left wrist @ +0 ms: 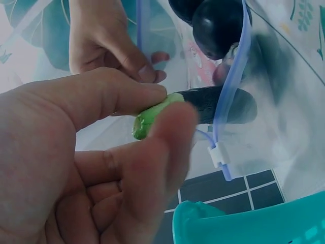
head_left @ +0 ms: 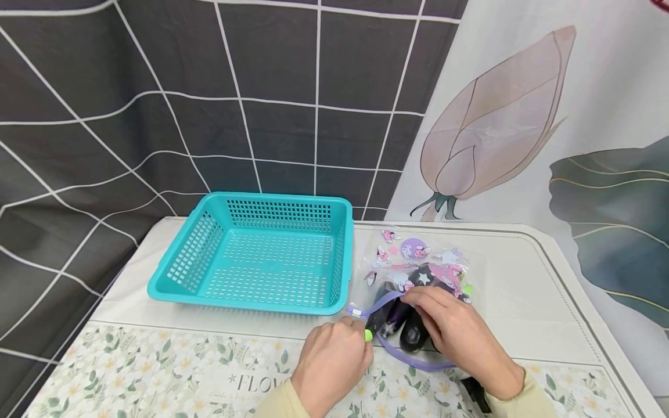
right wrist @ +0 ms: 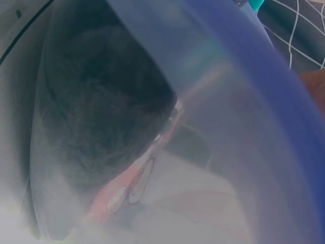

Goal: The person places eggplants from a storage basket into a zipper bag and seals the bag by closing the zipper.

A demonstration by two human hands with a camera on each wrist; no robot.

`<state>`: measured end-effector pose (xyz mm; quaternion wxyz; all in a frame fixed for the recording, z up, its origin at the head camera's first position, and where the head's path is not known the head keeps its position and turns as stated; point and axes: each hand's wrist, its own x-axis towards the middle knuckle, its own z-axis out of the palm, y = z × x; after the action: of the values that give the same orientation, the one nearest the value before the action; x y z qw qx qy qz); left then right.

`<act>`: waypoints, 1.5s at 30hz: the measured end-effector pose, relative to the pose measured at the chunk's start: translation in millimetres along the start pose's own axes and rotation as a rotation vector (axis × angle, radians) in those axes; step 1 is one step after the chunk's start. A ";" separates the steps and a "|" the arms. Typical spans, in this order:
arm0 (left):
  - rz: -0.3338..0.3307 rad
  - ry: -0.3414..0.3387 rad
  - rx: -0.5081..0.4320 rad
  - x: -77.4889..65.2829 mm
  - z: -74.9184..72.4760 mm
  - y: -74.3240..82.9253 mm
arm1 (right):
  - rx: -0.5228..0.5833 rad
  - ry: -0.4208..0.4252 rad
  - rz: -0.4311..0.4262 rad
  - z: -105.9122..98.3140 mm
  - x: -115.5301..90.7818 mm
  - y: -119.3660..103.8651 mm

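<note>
A clear zip bag [head_left: 413,249] with pink and purple cartoon prints lies with its mouth facing me, its purple zip strip [head_left: 418,364] spread wide. Several dark eggplants [head_left: 414,332] are inside. Between thumb and fingers my left hand [head_left: 334,357] pinches the green stem end of a long eggplant [left wrist: 200,104], whose dark body reaches through the bag's mouth. My right hand [head_left: 460,325] grips the upper edge of the mouth by the zip strip. In the right wrist view, a dark eggplant [right wrist: 106,107] shows blurred through the film. A white slider [left wrist: 218,155] sits at the strip's end.
A turquoise plastic basket [head_left: 266,273] with nothing in it stands left of the bag. Beneath are a white table cover [head_left: 522,290] and a floral printed band [head_left: 172,371]. A dark gridded curtain [head_left: 277,64] and a white flower-printed curtain [head_left: 502,35] hang behind.
</note>
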<state>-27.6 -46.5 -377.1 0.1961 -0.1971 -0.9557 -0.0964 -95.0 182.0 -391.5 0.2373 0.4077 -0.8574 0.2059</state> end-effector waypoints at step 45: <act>-0.019 -0.008 -0.141 7.2 19.6 4.3 | 0.003 0.002 -0.008 0.1 -0.1 0.2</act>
<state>-38.4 -35.0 -391.4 0.1769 -0.2019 -0.9492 -0.1644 -95.0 182.1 -391.6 0.2385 0.4110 -0.8553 0.2067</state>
